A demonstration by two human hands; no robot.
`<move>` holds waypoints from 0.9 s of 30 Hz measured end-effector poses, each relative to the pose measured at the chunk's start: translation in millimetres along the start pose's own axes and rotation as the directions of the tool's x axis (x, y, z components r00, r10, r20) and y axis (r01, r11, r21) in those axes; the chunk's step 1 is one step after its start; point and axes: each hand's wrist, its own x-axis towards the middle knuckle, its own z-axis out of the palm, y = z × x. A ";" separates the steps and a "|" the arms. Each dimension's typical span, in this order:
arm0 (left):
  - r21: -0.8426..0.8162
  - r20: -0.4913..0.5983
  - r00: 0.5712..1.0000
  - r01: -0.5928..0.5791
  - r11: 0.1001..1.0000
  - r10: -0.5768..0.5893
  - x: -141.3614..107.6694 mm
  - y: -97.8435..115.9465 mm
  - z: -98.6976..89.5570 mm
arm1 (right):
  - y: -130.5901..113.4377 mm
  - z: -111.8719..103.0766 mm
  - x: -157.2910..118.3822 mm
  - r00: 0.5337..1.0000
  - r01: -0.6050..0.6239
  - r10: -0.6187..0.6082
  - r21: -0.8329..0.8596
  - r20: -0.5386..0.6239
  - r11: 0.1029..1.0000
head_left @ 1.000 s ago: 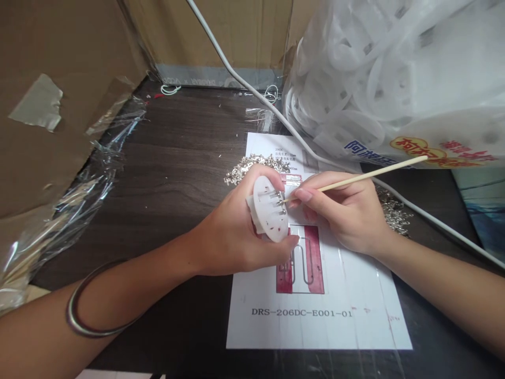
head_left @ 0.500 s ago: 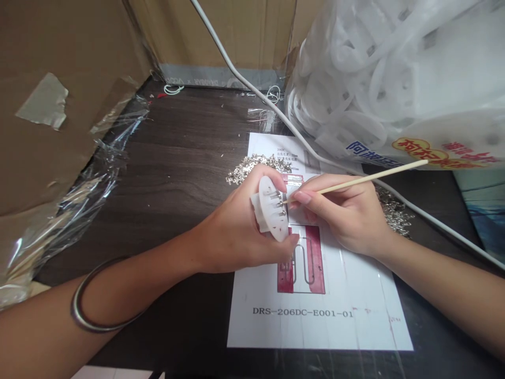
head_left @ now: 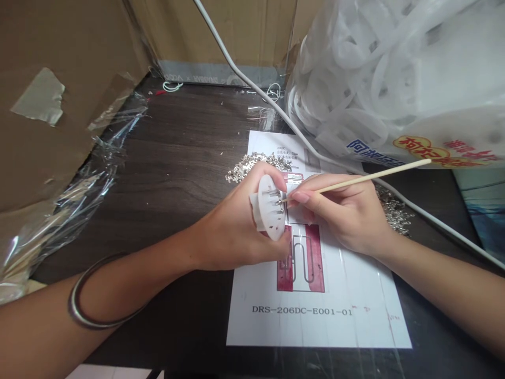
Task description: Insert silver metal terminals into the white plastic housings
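My left hand [head_left: 236, 221] is closed around a white plastic part [head_left: 272, 221] with an oval face turned to the right. Small metal pieces [head_left: 278, 202] sit in slots on that face. Between thumb and fingers, my right hand [head_left: 339, 210] pinches a thin wooden stick [head_left: 355, 180], whose lower tip touches or nearly touches the metal pieces. The stick's upper end points right. Under both hands lies a printed sheet [head_left: 315, 329] with a red-and-white diagram.
Loose metal pieces form a pile [head_left: 248, 167] behind my left hand and another pile [head_left: 394, 213] beyond my right wrist. A big clear bag [head_left: 379, 89] of white plastic parts stands back right. A white cable [head_left: 236, 68] crosses the table [head_left: 177, 137]; cardboard [head_left: 79, 31] walls the left.
My left hand and the white part have shifted very slightly left. The stick's tip stays at the metal pieces, and both grips are the same.
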 end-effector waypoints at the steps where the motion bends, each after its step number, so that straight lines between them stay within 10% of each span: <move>1: 0.005 0.002 1.000 -0.006 1.000 0.006 0.3 0.1 -0.3 | -0.4 0.0 0.0 1.000 0.001 -0.001 -0.008 0.004 1.000; 27: -0.164 0.011 0.998 -0.064 0.984 0.067 3.1 5.6 1.0 | -0.7 -1.7 -1.3 0.999 0.028 -0.030 0.084 0.025 0.996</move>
